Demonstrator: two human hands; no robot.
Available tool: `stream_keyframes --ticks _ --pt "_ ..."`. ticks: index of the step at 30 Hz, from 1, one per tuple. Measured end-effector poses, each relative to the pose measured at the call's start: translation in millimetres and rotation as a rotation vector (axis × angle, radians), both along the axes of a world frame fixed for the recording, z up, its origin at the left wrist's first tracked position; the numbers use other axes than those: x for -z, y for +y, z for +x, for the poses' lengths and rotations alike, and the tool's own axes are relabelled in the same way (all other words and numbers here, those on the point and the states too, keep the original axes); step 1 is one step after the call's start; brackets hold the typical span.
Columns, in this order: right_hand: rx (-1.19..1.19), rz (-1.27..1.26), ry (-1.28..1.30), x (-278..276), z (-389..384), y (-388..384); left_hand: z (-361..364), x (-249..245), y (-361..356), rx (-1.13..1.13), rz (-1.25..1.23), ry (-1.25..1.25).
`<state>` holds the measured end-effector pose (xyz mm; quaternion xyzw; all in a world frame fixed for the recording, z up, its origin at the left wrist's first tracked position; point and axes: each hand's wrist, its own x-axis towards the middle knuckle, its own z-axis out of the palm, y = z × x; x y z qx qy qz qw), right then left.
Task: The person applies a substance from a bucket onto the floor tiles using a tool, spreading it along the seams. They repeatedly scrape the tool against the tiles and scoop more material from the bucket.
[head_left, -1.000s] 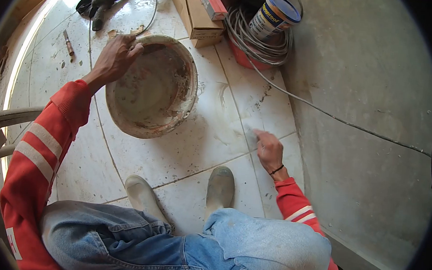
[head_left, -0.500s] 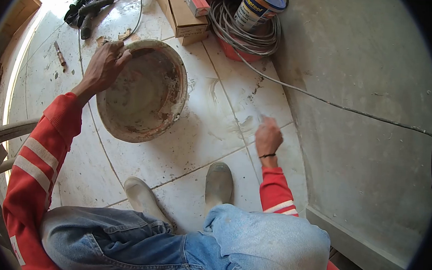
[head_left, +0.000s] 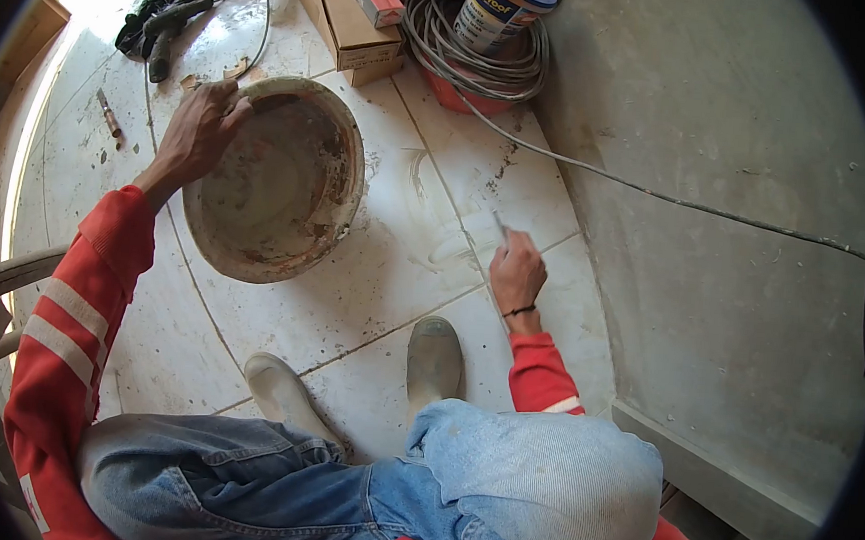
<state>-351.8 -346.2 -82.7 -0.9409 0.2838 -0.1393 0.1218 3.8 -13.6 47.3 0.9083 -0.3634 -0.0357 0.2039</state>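
Observation:
A round, dirt-crusted bucket point(head_left: 352, 179) stands tilted on the tiled floor, with greyish residue inside. My left hand point(head_left: 202, 128) grips its upper left rim, fingers closed over the edge. To the right, my right hand point(head_left: 519, 272) is closed on a thin scraper-like tool point(head_left: 499, 224), whose narrow tip points up and left over the tiles. Beside it, pale wet smears point(head_left: 449, 249) mark the white floor. My fingers hide the tool's handle.
At the top are a cardboard box point(head_left: 354, 34), a coiled cable point(head_left: 526, 81) and a labelled tub point(head_left: 495, 19). A power tool point(head_left: 174, 21) and a knife point(head_left: 109, 115) lie upper left. A grey wall point(head_left: 715, 240) bounds the right; boots point(head_left: 434, 360) stand below.
My right hand has moved slightly left and up, and its tool shows more clearly. The floor smear looks more spread out. My left hand still holds the rim; the view has shifted a little.

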Motion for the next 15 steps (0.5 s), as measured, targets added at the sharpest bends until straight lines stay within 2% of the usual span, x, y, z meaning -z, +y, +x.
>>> stream_keyframes --ticks 1,3,4,5,7,10,12,15 --pt "0.004 0.001 0.003 5.9 3.4 -4.2 -6.4 -1.2 0.3 -0.011 -0.035 -0.046" --pt "0.057 -0.042 0.204 24.7 7.3 -5.4 -7.8 -0.8 -0.7 -0.02 -0.071 -0.094" --pt "-0.086 -0.119 0.158 31.7 5.9 13.4 -4.7 1.9 0.4 -0.015 -0.084 -0.079" --pt "-0.201 -0.095 0.141 37.0 0.7 33.4 -1.1 4.1 1.5 -0.01 -0.097 -0.067" --pt "-0.335 0.086 0.081 11.3 -2.7 80.6 4.3 9.0 3.8 -0.012 -0.083 -0.072" --pt "-0.341 0.239 0.056 8.9 -3.3 87.6 5.0 1.5 1.5 -0.021 -0.043 -0.039" --pt "-0.118 0.166 -0.017 13.5 -0.2 56.3 4.5 1.4 3.8 -0.033 -0.01 0.017" --pt "0.045 -0.052 0.019 5.3 5.2 0.5 5.2 5.9 4.4 -0.018 -0.021 -0.019"
